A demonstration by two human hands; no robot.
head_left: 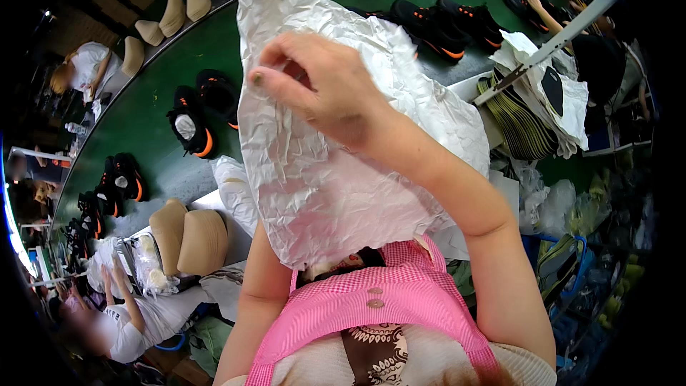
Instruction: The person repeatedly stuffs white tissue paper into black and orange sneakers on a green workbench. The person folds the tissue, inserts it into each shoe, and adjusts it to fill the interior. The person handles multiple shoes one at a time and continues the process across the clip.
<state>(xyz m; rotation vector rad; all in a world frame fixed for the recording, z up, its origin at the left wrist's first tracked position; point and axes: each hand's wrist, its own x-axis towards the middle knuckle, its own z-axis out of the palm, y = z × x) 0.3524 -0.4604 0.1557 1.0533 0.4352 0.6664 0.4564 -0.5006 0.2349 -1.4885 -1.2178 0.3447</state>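
A large sheet of crumpled white paper [321,193] spreads in front of my chest, over the near part of the green work surface. Across its upper half reaches my right hand [314,86], its fingers curled round and the thumb close to the index fingertip. Whether a fold of paper is caught in that pinch is hidden. My left forearm [261,282] runs up behind the sheet, which covers the left hand completely. To the left of the paper stands a black shoe with orange trim [189,125], white stuffing in its opening. Another black shoe [218,93] sits beside it.
More black shoes [429,25] line the far side of the green surface [100,129]. At right, a stack of insoles [518,121] lies beside a slanted metal bar [550,43]. Beige moulded forms [204,243] stand at near left. Co-workers sit along the left; another person's arm reaches in at far right.
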